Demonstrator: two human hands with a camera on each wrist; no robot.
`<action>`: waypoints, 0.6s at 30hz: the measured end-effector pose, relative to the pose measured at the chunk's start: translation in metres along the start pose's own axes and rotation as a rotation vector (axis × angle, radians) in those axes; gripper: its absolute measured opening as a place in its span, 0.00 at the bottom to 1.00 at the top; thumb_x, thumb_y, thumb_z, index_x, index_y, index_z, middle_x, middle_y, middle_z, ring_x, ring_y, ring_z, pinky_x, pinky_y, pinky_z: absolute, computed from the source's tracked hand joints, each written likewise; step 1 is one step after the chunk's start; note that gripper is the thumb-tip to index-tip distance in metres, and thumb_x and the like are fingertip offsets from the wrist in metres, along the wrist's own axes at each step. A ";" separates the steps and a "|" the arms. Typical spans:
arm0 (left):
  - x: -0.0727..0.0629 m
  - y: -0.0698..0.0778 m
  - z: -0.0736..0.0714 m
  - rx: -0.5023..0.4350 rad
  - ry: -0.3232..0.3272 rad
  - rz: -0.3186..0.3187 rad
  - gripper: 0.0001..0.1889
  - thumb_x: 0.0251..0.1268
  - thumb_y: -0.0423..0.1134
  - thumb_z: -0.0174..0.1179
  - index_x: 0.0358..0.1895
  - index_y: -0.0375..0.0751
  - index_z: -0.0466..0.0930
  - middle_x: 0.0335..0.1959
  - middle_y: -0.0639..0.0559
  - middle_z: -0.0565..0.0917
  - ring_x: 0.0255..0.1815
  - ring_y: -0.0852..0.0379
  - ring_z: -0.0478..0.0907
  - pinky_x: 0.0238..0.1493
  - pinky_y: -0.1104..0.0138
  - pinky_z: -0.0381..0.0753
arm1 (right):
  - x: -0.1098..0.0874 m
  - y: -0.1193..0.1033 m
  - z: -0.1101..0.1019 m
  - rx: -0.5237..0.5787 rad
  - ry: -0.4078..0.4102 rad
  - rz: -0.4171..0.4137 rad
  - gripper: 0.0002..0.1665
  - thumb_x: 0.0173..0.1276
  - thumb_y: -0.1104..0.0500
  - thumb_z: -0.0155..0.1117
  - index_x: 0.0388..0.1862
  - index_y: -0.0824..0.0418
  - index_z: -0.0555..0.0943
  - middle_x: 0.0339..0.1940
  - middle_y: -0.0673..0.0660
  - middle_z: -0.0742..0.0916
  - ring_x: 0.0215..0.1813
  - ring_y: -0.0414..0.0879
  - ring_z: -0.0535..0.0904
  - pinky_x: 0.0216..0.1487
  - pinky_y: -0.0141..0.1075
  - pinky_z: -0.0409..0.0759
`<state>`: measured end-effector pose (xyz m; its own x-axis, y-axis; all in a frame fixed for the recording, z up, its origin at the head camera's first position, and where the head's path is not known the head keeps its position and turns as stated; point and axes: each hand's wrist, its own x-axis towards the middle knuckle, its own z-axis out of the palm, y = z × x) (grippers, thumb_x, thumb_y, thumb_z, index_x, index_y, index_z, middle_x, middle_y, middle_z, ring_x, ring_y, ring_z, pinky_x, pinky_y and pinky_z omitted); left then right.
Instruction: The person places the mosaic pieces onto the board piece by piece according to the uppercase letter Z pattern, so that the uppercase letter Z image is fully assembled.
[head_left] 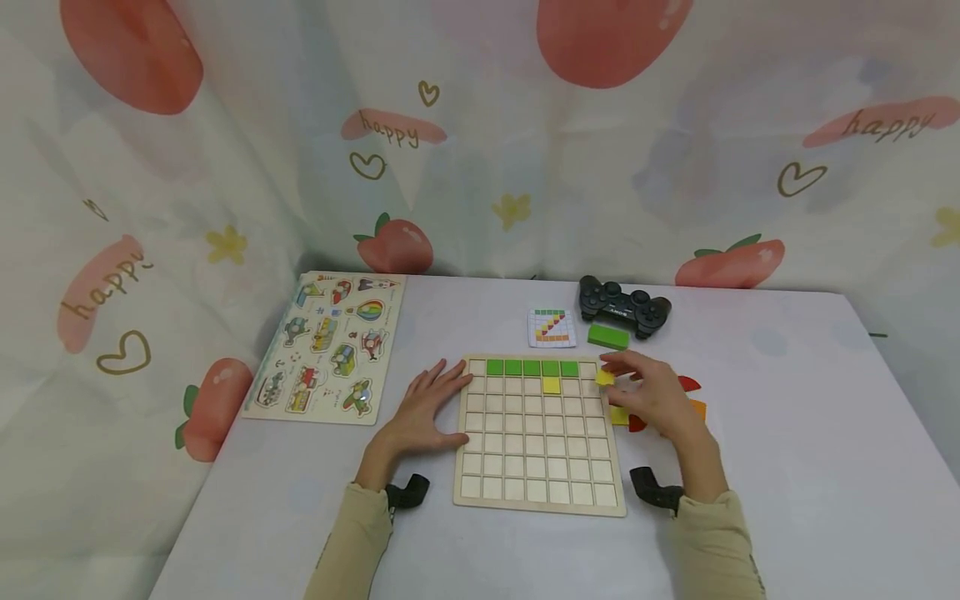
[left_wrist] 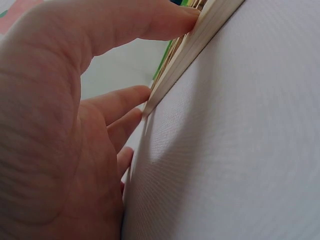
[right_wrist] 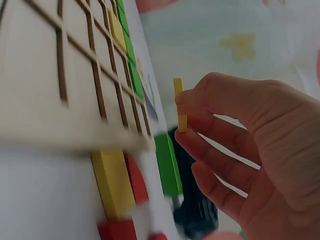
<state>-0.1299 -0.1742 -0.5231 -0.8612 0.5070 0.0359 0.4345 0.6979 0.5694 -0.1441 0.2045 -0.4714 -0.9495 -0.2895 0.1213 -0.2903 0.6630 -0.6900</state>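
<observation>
A wooden grid board (head_left: pixel 540 506) lies flat on the table. Along its far row sit several green squares (head_left: pixel 532 368), and a yellow square (head_left: pixel 551 385) occupies a cell in the row below. My left hand (head_left: pixel 423 412) is spread at the board's left side, fingertips and thumb touching the edge; the left wrist view shows this thumb (left_wrist: pixel 170 22) against the rim. With thumb and fingers, my right hand (head_left: pixel 663 400) pinches a small yellow tile (right_wrist: pixel 182 123) above the board's far right corner. The tile is held on edge in the right wrist view.
Yellow, red (head_left: pixel 689 383) and orange pieces lie right of the board, partly hidden by my right hand. Beyond the board are a patterned card (head_left: pixel 552 329), a green block stack (head_left: pixel 608 337) and a black game controller (head_left: pixel 624 306). A picture puzzle board (head_left: pixel 322 358) lies at left.
</observation>
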 end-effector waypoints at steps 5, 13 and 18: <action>0.000 0.001 -0.001 0.006 -0.005 0.002 0.49 0.46 0.58 0.66 0.76 0.48 0.60 0.80 0.54 0.52 0.81 0.48 0.40 0.77 0.47 0.39 | 0.012 -0.036 0.036 -0.037 -0.099 -0.137 0.25 0.57 0.66 0.73 0.54 0.66 0.81 0.44 0.57 0.88 0.47 0.53 0.83 0.50 0.51 0.80; 0.001 0.002 -0.002 0.005 -0.013 0.005 0.49 0.47 0.56 0.67 0.76 0.47 0.60 0.80 0.53 0.51 0.81 0.50 0.40 0.77 0.51 0.41 | 0.015 -0.056 0.067 -0.175 -0.163 -0.164 0.23 0.57 0.65 0.72 0.54 0.63 0.83 0.46 0.54 0.88 0.52 0.52 0.81 0.56 0.50 0.79; 0.001 0.003 -0.003 -0.007 -0.034 0.007 0.50 0.47 0.56 0.67 0.76 0.45 0.59 0.80 0.53 0.51 0.81 0.52 0.41 0.78 0.54 0.42 | 0.015 -0.054 0.074 -0.176 -0.136 -0.192 0.21 0.58 0.65 0.73 0.52 0.63 0.84 0.46 0.55 0.88 0.52 0.52 0.82 0.55 0.48 0.80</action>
<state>-0.1307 -0.1734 -0.5187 -0.8489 0.5285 0.0118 0.4382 0.6910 0.5749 -0.1342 0.1134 -0.4851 -0.8538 -0.5034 0.1325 -0.4907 0.6933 -0.5278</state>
